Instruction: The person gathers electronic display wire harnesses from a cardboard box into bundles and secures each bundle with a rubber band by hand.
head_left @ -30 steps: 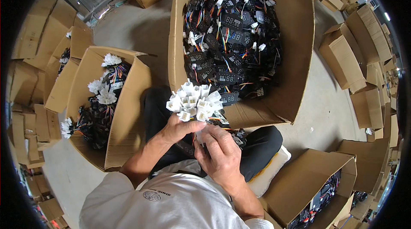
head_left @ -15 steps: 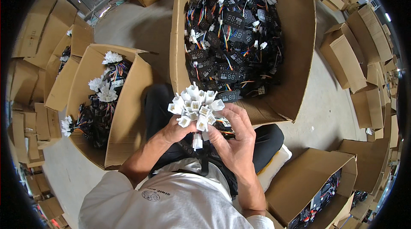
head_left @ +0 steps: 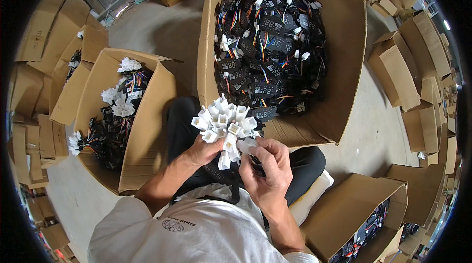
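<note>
My left hand (head_left: 205, 151) is closed around a bunch of wired display modules, just above my lap. The bunch's white plug connectors (head_left: 222, 120) fan out upward above my fingers, and the wires below are mostly hidden. Close against its right side, my right hand (head_left: 269, 167) has thumb and fingers pinched on a whitish, partly see-through connector (head_left: 247, 145). Behind the right fingers a dark module shows in part. Just beyond the bunch, a large open carton (head_left: 351, 66) holds a heap of black display modules (head_left: 270, 41) with coloured wires and white plugs.
To the left stands an open carton (head_left: 147, 130) with bundled modules, their white plugs (head_left: 123, 106) gathered in clusters. Another carton (head_left: 339, 209) at lower right holds more wired parts. Cardboard boxes (head_left: 398, 71) line both sides. A white cushion (head_left: 312, 196) lies by my right knee.
My right hand has drawn down and its fingers have closed in at the bunch's right side, where the whitish connector now shows. The left hand keeps its hold; the bunch tilts slightly.
</note>
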